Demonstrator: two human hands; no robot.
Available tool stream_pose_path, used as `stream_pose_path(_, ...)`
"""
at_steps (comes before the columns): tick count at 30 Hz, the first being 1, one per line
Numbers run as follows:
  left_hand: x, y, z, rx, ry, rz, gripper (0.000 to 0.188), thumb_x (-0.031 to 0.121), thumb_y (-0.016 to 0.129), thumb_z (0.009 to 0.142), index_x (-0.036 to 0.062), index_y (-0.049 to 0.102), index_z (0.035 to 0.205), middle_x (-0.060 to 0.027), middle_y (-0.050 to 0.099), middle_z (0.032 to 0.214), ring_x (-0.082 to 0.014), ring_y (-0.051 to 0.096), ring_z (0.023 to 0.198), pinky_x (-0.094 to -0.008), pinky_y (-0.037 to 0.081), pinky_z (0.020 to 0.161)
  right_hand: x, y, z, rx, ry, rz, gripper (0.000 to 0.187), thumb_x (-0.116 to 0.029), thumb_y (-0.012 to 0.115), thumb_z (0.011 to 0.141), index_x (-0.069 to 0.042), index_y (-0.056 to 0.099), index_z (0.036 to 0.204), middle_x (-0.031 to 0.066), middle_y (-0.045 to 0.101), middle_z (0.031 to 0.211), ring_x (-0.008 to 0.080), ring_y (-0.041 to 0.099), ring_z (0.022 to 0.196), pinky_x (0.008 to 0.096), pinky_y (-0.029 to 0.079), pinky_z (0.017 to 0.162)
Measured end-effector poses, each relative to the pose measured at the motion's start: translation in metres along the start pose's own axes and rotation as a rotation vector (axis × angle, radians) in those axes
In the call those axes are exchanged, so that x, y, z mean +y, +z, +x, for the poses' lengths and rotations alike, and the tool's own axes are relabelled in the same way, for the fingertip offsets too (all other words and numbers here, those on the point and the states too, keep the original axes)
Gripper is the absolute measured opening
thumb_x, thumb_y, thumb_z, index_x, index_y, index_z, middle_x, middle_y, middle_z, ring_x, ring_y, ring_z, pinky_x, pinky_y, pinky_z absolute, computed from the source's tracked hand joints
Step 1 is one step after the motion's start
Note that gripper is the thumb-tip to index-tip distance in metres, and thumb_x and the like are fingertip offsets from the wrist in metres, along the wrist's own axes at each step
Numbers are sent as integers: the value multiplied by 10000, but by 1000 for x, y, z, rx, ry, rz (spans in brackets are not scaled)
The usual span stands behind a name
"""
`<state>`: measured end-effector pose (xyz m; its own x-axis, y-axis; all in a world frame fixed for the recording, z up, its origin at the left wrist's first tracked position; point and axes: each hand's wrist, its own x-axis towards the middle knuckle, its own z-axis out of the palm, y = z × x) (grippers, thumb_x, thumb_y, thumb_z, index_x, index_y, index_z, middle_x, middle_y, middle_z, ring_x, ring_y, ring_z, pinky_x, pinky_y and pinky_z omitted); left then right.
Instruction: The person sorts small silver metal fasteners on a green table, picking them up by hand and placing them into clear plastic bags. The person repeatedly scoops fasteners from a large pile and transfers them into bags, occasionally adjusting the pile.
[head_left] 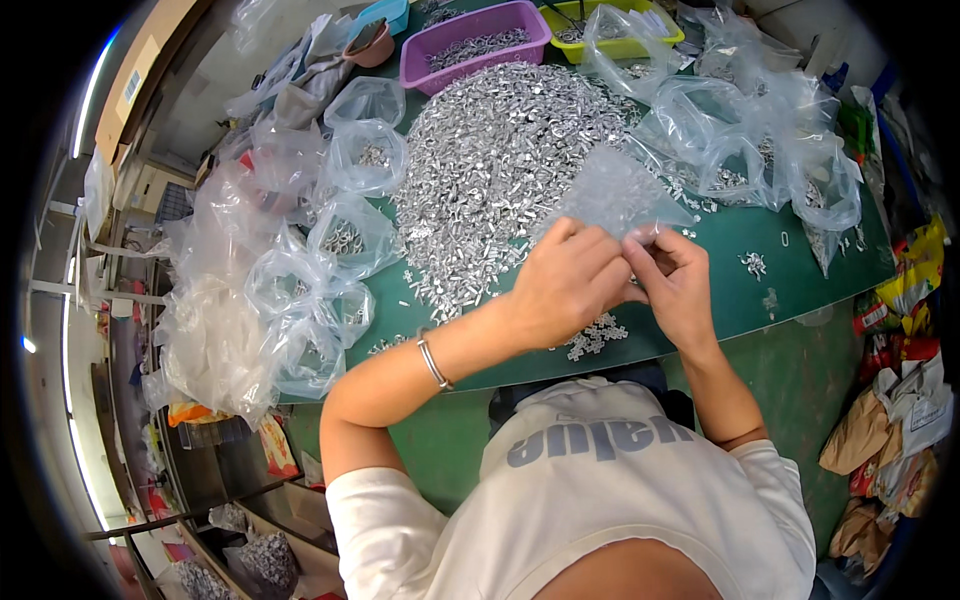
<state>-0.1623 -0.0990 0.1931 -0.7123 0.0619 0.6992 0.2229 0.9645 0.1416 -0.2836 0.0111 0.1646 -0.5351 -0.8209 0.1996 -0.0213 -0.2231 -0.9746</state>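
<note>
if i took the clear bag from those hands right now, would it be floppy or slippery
Probably floppy: the clear bag looks like thin, creased film. It may well be light for its size, though whether it holds anything is hard to tell. Its shiny surface could slide easily over the silvery pieces.
</note>
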Motion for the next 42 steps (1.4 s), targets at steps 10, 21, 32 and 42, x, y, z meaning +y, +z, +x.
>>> stream_pose_path(10,19,-15,-41,246,-897,-309,86,-33,639,831,-10,572,880,-129,633,806,-197,633,711,-321,488,635,4,15,5,-133,-474,-426,97,-37,716,755,-12,629,720,79,585,681,255,524,642,341,381,642)
stream_pose_path(21,12,-1,-41,418,-655,16,489,-76,669,775,-17,497,1228,-139,567,1054,-223,568,922,-318,479,732,28,28,-9,-197,-464,-512,214,67,651,758,11,626,963,161,677,924,280,681,824,334,537,720)
stream_pose_path(32,2,9,-66,704,-990,-663,255,-105,504,897,-40,545,1140,-81,619,985,-141,619,916,-270,511,814,20,25,1,18,324,836,157,-124,467,987,-1,562,965,131,649,926,216,638,867,341,522,777)
stream_pose_path(42,-2,8,-73,681,-1193,-1503,322,-31,525,870,15,510,1189,-95,647,927,-148,656,779,-294,549,678,39,24,8,59,391,761,141,-136,516,912,-81,497,784,-5,468,615,125,471,530,335,462,532)
